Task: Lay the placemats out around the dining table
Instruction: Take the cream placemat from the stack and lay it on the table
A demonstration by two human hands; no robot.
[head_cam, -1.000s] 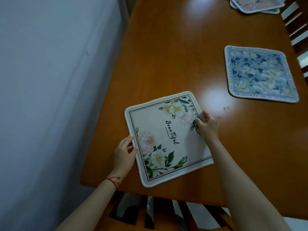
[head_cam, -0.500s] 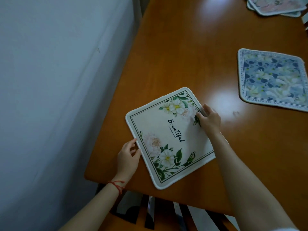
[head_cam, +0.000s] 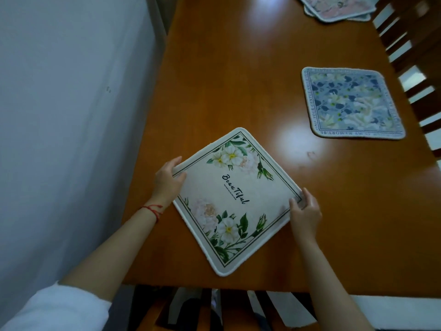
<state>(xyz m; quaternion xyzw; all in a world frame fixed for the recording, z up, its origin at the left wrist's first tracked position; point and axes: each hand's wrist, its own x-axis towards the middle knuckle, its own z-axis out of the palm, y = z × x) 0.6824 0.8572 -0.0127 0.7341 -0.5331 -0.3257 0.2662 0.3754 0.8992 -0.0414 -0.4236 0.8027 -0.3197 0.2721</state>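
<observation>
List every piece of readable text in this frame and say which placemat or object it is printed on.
"Beau Tiful": black script across the middle of the white floral placemat, held at opposite corners by the left hand and the right hand.
A smaller line under that script: too small to read.
"YOUR GENTLE SMILE" and "MY MEMORY BE": parts of the border lettering on the blue floral placemat; the rest is blurred.
Pink placemats at the far end: no readable text.

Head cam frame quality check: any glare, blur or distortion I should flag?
Head view: dim and blue-tinted; soft glare patches on the glossy brown wooden table, one just beside the cream floral placemat. Chairs at the right edge look motion-smeared, and the blue floral placemat is slightly soft. Wide-angle bend shows in the wall line. Left hand and right hand read clearly.
</observation>
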